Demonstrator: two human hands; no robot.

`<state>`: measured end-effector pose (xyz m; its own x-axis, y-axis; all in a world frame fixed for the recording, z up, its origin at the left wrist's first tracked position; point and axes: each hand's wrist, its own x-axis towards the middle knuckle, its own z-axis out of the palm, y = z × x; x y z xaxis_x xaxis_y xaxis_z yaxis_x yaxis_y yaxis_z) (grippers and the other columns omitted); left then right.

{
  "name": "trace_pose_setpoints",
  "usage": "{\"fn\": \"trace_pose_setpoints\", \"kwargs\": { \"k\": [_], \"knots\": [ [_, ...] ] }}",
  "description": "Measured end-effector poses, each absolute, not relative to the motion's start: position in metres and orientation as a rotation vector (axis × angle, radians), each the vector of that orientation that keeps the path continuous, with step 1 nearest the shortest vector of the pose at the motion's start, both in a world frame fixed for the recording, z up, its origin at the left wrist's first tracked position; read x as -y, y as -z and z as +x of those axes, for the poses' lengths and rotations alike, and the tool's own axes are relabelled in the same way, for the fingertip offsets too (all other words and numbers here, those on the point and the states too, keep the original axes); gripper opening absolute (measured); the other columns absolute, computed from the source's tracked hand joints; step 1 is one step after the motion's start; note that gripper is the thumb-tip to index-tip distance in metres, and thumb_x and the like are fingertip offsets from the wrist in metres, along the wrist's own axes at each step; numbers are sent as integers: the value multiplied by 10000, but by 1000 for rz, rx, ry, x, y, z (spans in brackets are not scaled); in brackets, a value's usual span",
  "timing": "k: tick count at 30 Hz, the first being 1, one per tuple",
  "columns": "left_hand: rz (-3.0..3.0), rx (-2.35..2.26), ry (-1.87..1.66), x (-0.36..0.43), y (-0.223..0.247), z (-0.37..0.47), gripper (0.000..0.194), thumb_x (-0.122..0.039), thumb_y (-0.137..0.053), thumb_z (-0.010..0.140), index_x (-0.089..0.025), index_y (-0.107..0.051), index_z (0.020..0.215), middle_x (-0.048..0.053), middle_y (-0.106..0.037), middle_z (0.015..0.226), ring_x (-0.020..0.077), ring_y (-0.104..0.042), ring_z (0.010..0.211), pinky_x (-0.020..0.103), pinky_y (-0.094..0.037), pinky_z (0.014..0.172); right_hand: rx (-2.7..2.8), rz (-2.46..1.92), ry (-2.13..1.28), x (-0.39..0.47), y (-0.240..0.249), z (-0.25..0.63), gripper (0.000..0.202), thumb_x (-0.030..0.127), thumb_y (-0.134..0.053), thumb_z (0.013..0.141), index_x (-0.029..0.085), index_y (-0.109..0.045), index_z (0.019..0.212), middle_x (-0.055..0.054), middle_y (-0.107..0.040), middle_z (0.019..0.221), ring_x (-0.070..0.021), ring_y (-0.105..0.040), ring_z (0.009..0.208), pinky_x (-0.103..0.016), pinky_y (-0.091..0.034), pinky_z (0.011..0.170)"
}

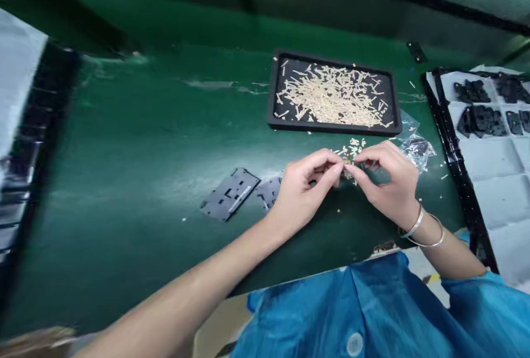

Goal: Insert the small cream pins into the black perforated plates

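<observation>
My left hand [304,187] has its thumb and index finger pinched together, just below the tray. Opposite it, the thumb and index finger of my right hand [391,178] close in a pinch, tips almost touching the left fingertips. Whatever lies between the fingertips is too small to name; a tiny brownish sliver shows there. Small pale pieces [355,142] lie scattered on the table right behind the fingers. A grey flat plate with cutouts [232,193] lies left of my left hand. A second grey plate [269,191] is partly hidden by that hand.
A black tray [271,98] holds a heap of pale strips [331,95] on the green table [144,153]. Crumpled clear plastic [416,148] lies beside my right hand. To the right, a black-edged bin [451,142] holds black parts [482,120]. A black rack [31,142] borders the left.
</observation>
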<state>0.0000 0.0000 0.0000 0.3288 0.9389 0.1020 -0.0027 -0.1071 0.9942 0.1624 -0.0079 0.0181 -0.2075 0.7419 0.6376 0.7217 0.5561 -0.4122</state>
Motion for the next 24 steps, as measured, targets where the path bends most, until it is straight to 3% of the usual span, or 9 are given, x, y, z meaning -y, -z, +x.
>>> {"fn": "trace_pose_setpoints", "kwargs": {
  "k": [14, 18, 24],
  "knots": [
    [1916, -1054, -1103, 3, 2, -1, 139, -156, -544, 896, -151, -613, 775, -42, -532, 573, 51, -387, 465, 181, -330, 458, 2123, -1100, 80, 10, -17, 164, 106, 123, -619, 857, 173, -644, 768, -45, -722, 734, -158, -631, 666, -283, -541, 620],
    [1956, -1007, -1112, 3, 1, 0, 145, -110, -550, 871, -145, -594, 737, -66, -453, 533, 38, -335, 444, 170, -284, 426, 2143, -1106, 56, 9, -18, 164, 147, 98, -603, 843, 182, -630, 725, -36, -717, 716, -154, -623, 652, -276, -534, 595],
    [1860, -1027, -1092, 3, -1, 0, 147, -146, -549, 882, -145, -610, 748, -45, -517, 557, 48, -387, 463, 174, -307, 432, 2095, -1116, -120, 7, -20, 166, 123, 145, -599, 876, 179, -680, 790, -32, -724, 742, -145, -641, 679, -271, -539, 634]
  ]
}}
